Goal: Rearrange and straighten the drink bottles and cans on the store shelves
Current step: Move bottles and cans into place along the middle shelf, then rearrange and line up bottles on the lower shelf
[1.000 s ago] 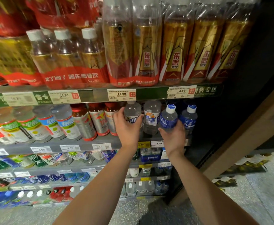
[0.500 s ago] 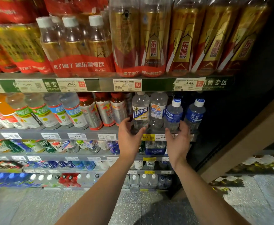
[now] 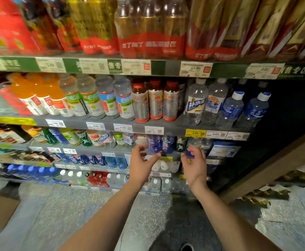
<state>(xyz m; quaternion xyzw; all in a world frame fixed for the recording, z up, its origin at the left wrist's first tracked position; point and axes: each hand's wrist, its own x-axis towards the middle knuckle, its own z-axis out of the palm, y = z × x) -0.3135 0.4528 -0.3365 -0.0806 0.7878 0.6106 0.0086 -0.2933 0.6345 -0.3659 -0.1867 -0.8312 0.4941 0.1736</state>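
**Hands reach the third shelf**

Left hand (image 3: 142, 163) hangs at centre frame with fingers loosely spread and thumb out, holding nothing; it sits in front of the third shelf (image 3: 112, 151), just left of the purple cans (image 3: 160, 144). Right hand (image 3: 195, 163), a little to the right, has its fingers curled toward a small blue-labelled bottle (image 3: 193, 147). Motion blur hides the contact, so I cannot tell whether it grips that bottle or only nears it.

Drinks to straighten fill every row. On the second shelf (image 3: 173, 126), upper centre, stand clear water bottles (image 3: 196, 102), red-capped bottles (image 3: 155, 100) and blue-labelled bottles (image 3: 231, 109), upright and fairly even. Lower left, the third row's mixed bottles (image 3: 72, 136) lean at different angles and look the likelier job.

Handling, as a judgement: full plastic bottles should be moderately heavy and stiff enough to push by the shoulder, though thin walls give under a hard squeeze. Smooth film labels may slip, so take them round the body below the shoulder, or by the cap for a simple twist to face front. Cans are rigid, slick and prone to rolling if tipped; grasp them round the middle and slide, not lift. Tight packing means a nudged bottle may topple its neighbours, and the low shelf above leaves little room to lift anything clear.
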